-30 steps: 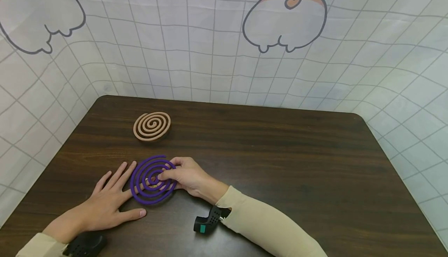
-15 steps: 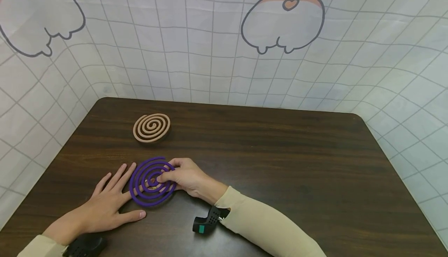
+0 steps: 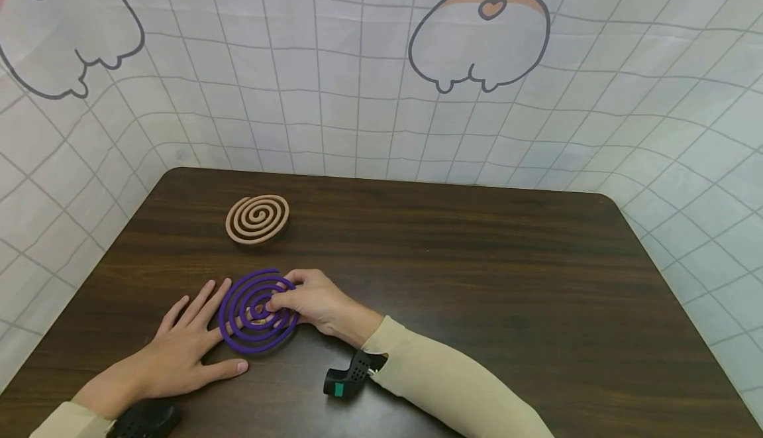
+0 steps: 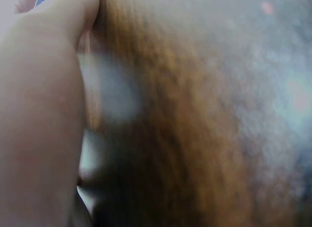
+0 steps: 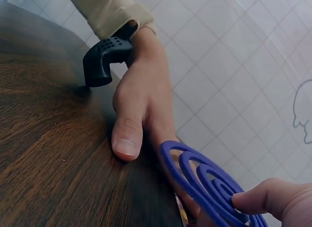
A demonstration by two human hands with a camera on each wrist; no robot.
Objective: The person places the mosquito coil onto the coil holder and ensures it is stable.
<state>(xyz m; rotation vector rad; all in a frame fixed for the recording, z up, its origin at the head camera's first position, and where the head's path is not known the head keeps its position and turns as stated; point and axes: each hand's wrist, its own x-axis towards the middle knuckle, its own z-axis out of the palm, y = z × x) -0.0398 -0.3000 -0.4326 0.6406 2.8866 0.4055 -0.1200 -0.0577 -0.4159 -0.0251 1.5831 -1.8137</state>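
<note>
My right hand (image 3: 324,305) pinches a purple mosquito coil (image 3: 229,319), thumb on top near its centre. The coil is held tilted above the table, and its spiral shows edge-on in the right wrist view. My left hand (image 3: 179,352) lies on the table with fingers spread, the index finger reaching beneath the coil. A small thing with yellow and red on it (image 5: 182,210) lies at that fingertip, mostly hidden by the coil; I cannot tell what it is. Farther back sits a tan mosquito coil (image 3: 256,219). The left wrist view is blurred and shows mostly forearm and table.
The dark wood table (image 3: 477,279) has rounded far corners. A white gridded curtain (image 3: 357,93) with cartoon animal prints hangs behind and beside it. Black wrist cameras stick out below both sleeves, the right one (image 3: 348,378) low over the table.
Almost nothing differs; the whole scene shifts slightly in the head view. Both hands and the purple coil keep the same pose.
</note>
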